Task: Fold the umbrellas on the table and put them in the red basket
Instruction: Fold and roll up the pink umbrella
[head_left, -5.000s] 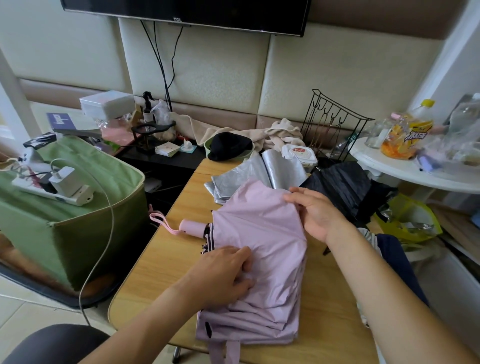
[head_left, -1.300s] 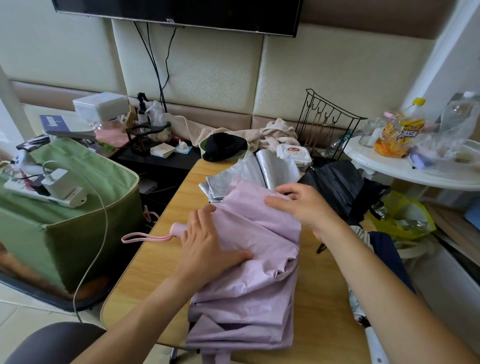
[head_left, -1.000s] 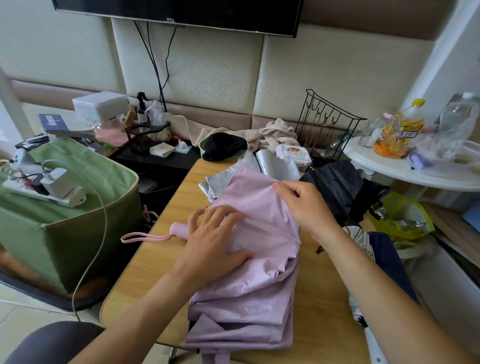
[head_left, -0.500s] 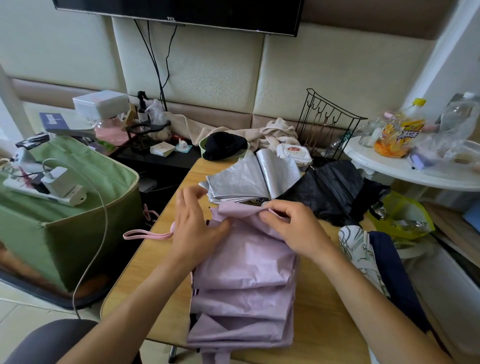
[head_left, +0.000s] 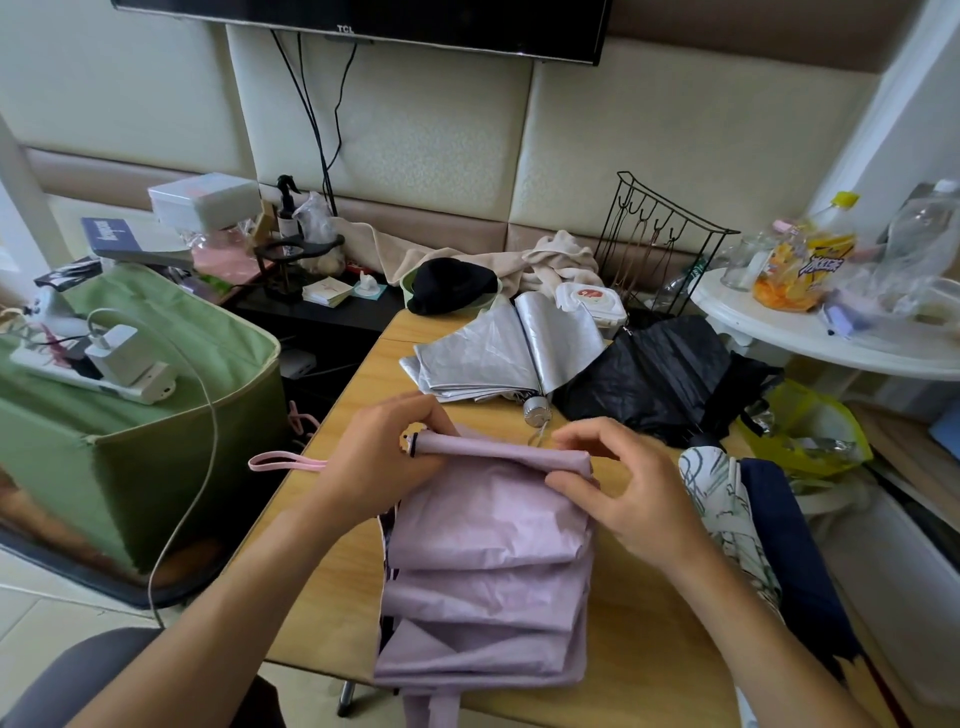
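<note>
A lilac umbrella lies collapsed on the wooden table, its canopy pleated in flat layers toward me. Its far edge is rolled into a tight tube. My left hand grips the left end of that roll, and its pink wrist strap sticks out to the left. My right hand pinches the right end of the roll. Behind lie a silver umbrella and a black umbrella. A white patterned and navy umbrella lies at the right edge. No red basket is in view.
A green fabric box with a power strip stands left of the table. A black wire rack, a pack of wipes and a black hat sit at the back. A white round side table with bottles stands at the right.
Both hands pulled the far flap of the lilac canopy toward me and rolled it into a tight tube. The silver umbrella behind it is now uncovered.
</note>
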